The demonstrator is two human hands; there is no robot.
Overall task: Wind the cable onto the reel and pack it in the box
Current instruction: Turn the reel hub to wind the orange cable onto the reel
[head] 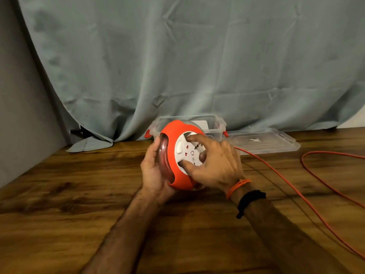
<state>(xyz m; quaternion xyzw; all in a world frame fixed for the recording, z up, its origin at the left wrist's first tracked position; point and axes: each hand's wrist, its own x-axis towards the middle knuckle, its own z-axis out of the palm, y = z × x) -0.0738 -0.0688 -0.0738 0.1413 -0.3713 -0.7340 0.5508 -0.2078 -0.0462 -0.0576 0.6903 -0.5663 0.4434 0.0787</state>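
Winding: my left hand (156, 165) cups the reel (177, 155) above the table (79, 194); right hand (213, 165), fingers spread, grips its hub.
Turning steadily should feed the slack cable (276, 175) in evenly, before the box (215, 125) behind.

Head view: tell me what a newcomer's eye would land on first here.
First, the bright orange cable reel at centre, held above the wooden table: the left hand cups its side while the right hand grips its white socket face. Next, the orange cable trailing loose to the right. Behind the reel stands the open clear box, its lid lying flat to the right.
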